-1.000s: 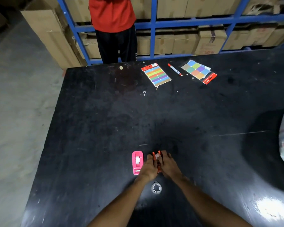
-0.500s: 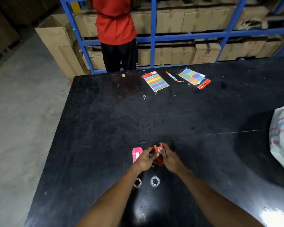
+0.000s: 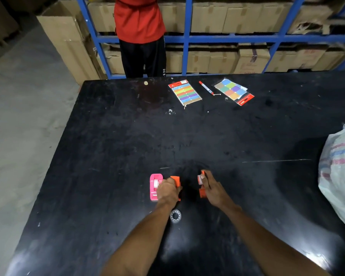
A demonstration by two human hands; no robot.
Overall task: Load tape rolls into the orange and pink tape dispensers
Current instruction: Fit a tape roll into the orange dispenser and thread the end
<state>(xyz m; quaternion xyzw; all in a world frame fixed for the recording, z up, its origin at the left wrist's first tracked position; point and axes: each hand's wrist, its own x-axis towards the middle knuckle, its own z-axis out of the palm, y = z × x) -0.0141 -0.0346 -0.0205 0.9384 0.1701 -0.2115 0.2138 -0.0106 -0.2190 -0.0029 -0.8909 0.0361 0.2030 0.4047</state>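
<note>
So the orange dispenser is pulled apart into two halves right now. Left hand (image 3: 167, 191) is curled around one orange half (image 3: 175, 181), and right hand (image 3: 212, 189) is pinching the other orange half (image 3: 202, 193) with what looks like a tape roll (image 3: 200, 179) sitting in it under the fingertips. My guess is the shell has to be split to seat the roll on its hub, which is why the two pieces are held apart and facing each other, ready to snap back together.

The pink dispenser (image 3: 154, 187) sits on the black table (image 3: 108, 136) just at 9 o'clock of the left hand, and it already seems to have a roll in it, so that one's probably done. A spare clear tape roll (image 3: 175, 216) lies flat at 6 o'clock of the hands, between the forearms, close enough to grab.

Way off at 12 o'clock there are two sticker packs and a red marker (image 3: 206, 87), not part of this. White sack (image 3: 341, 176) at 3 o'clock. Next step is likely lining the halves up without the roll slipping out
</note>
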